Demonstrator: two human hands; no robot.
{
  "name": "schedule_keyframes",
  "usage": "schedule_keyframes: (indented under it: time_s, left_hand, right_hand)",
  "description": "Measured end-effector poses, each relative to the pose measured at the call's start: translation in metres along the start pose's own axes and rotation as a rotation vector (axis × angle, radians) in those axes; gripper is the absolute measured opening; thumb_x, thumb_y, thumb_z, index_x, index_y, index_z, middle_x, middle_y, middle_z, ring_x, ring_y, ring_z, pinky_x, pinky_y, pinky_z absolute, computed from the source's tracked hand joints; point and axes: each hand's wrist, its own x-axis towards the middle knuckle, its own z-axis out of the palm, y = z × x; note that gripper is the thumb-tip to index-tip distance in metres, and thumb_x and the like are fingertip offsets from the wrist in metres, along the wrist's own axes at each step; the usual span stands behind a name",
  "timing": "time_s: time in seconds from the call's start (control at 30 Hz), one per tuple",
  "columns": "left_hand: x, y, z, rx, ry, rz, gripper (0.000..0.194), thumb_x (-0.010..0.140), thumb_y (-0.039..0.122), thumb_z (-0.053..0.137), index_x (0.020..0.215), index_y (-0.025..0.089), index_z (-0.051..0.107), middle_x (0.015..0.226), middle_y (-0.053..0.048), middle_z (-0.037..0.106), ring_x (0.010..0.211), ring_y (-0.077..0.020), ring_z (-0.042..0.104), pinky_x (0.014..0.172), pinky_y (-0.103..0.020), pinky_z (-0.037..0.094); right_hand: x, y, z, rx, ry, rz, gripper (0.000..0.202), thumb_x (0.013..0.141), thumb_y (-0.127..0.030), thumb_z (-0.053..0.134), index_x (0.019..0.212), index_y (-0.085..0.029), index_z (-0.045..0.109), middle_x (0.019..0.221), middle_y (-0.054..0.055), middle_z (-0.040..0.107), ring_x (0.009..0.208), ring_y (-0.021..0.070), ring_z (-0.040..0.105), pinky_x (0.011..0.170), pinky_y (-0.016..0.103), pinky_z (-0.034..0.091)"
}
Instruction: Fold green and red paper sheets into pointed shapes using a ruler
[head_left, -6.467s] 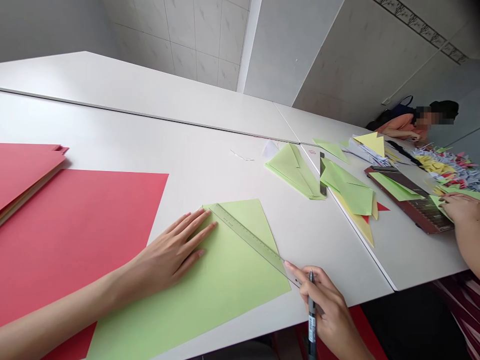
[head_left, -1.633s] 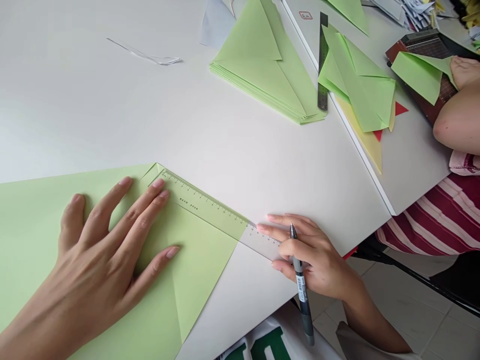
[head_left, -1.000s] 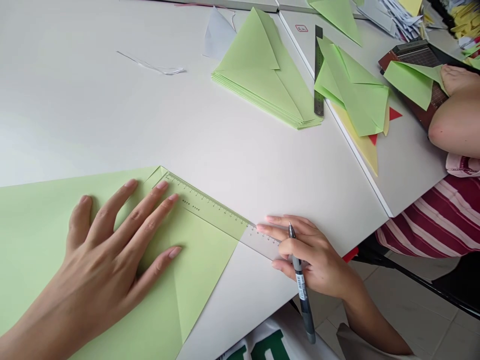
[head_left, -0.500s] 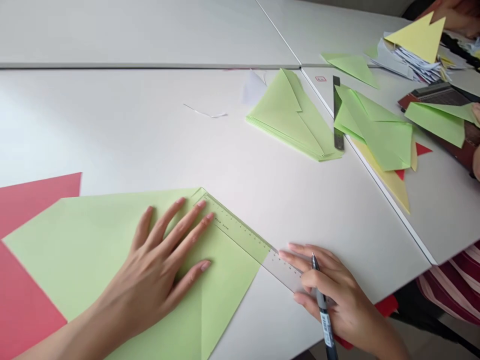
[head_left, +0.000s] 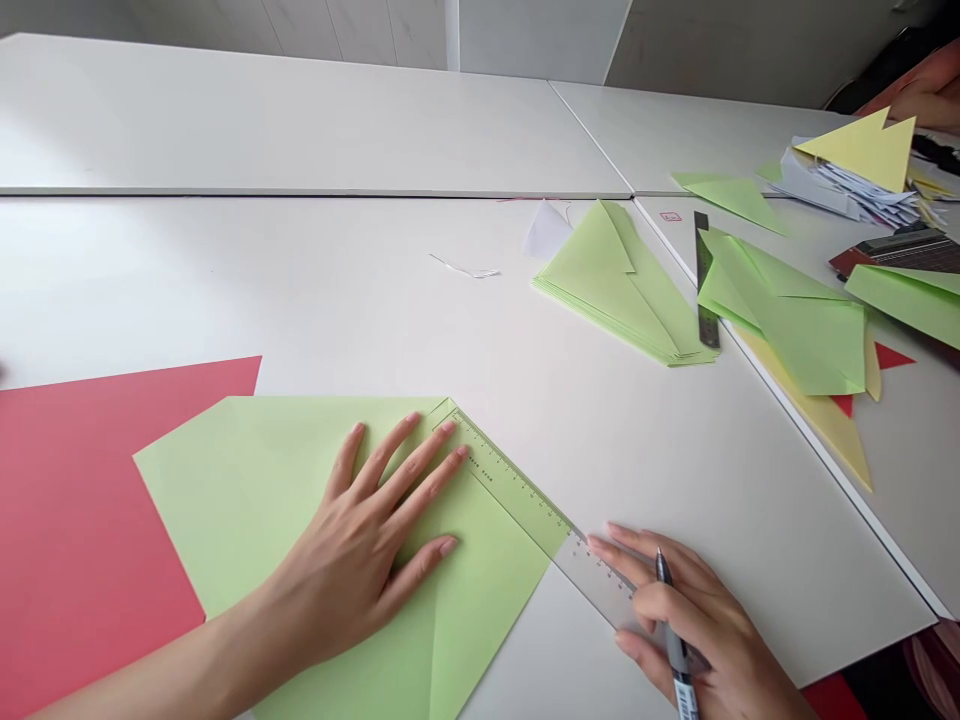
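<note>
A light green sheet of paper [head_left: 247, 480] with a faint crease lies in front of me, overlapping a red sheet [head_left: 90, 500] on the left. Along its slanted upper right edge rests a clear plastic ruler [head_left: 525, 505], its far end past the paper. My left hand [head_left: 375, 540] presses flat with fingers spread on the green sheet, fingertips at the ruler's upper end. My right hand [head_left: 705, 620] grips the ruler's lower end with thumb and fingers. A dark pen [head_left: 679, 655] is tucked between the fingers of that hand, tip pointing up.
Folded green papers [head_left: 600, 290] are stacked further back, beside a white scrap [head_left: 545, 232] and a thread [head_left: 465, 268]. To the right lie a metal ruler [head_left: 705, 285], more green folded paper [head_left: 817, 330], yellow pieces [head_left: 840, 420] and a paper pile [head_left: 825, 185]. A table seam runs there.
The view has tilted up and turned left, so everything sits lower and further right. Both hands keep their places on the paper and ruler. Another person's hand at the right edge has left view.
</note>
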Motion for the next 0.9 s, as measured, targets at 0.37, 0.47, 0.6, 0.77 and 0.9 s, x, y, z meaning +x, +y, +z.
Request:
schedule_keyframes:
  time_s: [0.37,0.47,0.6,0.77,0.9]
  left_hand:
    - [0.0,0.001,0.003,-0.011,0.04,-0.013,0.067,0.097,0.043,0.045,0.156,0.018,0.023,0.161,-0.004,0.023,0.15,-0.0316,0.017,0.123,-0.048,-0.003]
    - [-0.001,0.002,0.004,0.0,0.062,-0.009,0.066,0.097,0.043,0.044,0.155,0.018,0.023,0.161,-0.004,0.023,0.15,-0.0321,0.017,0.123,-0.049,-0.002]
    - [-0.002,0.002,0.004,-0.008,0.071,-0.009,0.067,0.097,0.044,0.045,0.155,0.02,0.023,0.161,-0.002,0.023,0.15,-0.0318,0.017,0.123,-0.049,-0.002]
    - [-0.003,0.003,0.004,-0.006,0.062,-0.014,0.067,0.096,0.045,0.046,0.155,0.019,0.026,0.162,-0.004,0.022,0.149,-0.0337,0.018,0.123,-0.052,-0.001]
    - [-0.002,0.003,0.004,-0.028,0.067,-0.027,0.067,0.096,0.047,0.046,0.154,0.019,0.028,0.161,-0.003,0.025,0.149,-0.0335,0.019,0.123,-0.052,-0.001]
  right_hand:
    - [0.043,0.015,-0.026,0.698,0.25,0.188,0.035,0.102,-0.05,0.033,0.111,-0.027,0.056,0.089,0.006,0.069,0.087,0.0222,0.068,0.083,0.038,0.057]
    - [0.106,0.014,-0.025,1.048,0.151,0.261,0.026,0.101,-0.04,0.039,0.102,-0.025,0.061,0.075,0.0,0.057,0.066,0.0153,0.059,0.066,0.032,0.055]
    - [0.179,0.005,0.001,1.171,0.01,0.302,0.014,0.093,-0.027,0.051,0.089,-0.019,0.061,0.069,-0.002,0.057,0.061,0.013,0.058,0.055,0.026,0.051]
    - [0.202,0.001,0.026,1.077,-0.025,0.25,0.008,0.088,-0.021,0.057,0.083,-0.021,0.052,0.064,-0.004,0.059,0.056,0.0121,0.058,0.051,0.024,0.049]
    - [0.197,0.002,0.027,0.969,-0.039,0.215,0.021,0.092,-0.024,0.057,0.074,-0.021,0.047,0.061,-0.006,0.053,0.051,0.0084,0.05,0.048,0.021,0.04]
